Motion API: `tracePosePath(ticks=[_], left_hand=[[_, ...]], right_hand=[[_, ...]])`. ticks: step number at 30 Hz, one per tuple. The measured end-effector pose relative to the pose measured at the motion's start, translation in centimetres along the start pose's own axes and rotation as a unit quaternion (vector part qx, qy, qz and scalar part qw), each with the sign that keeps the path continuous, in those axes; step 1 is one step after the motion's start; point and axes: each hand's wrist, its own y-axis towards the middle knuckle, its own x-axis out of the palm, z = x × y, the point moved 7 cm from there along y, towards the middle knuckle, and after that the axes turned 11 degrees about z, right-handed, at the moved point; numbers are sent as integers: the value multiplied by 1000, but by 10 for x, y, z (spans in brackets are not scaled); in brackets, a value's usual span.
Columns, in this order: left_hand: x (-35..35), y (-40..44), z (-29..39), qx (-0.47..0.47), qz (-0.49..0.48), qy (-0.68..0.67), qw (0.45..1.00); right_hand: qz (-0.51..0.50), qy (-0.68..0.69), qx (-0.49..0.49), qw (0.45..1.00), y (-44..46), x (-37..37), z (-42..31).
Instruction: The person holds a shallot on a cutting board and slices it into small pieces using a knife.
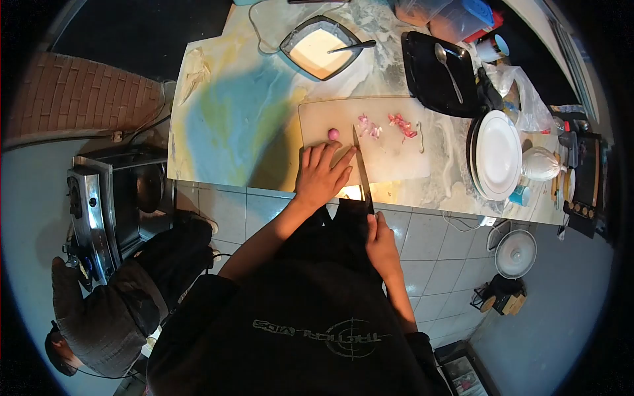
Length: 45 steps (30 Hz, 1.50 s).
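Observation:
My right hand (383,245) is wrapped round the handle of a kitchen knife (362,165), whose long blade points away from me over the cutting board (323,112). My left hand (321,173) rests on the board's near left part with its fingers apart, the thumb side close to the blade. Just beyond its fingertips lies a small peeled shallot (333,134). To the right of the knife tip is a small heap of chopped shallot (368,127). Further right sit chopped red pieces (402,125), possibly chili, beside a thin greenish strip (421,137).
Behind the board stands a dark bowl (288,47) of pale batter with a spoon in it. A black tray (422,82) holds a metal spoon (449,71). White plates (498,155) are stacked at the right. Another person (125,310) is at the lower left near a stove (86,204).

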Motion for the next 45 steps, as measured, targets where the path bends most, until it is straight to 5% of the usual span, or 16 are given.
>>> tracePosePath(ticks=[45], left_hand=[[-4, 0, -6, -36, 18, -67, 997]], right_hand=[[5, -67, -28, 997, -3, -11, -7]])
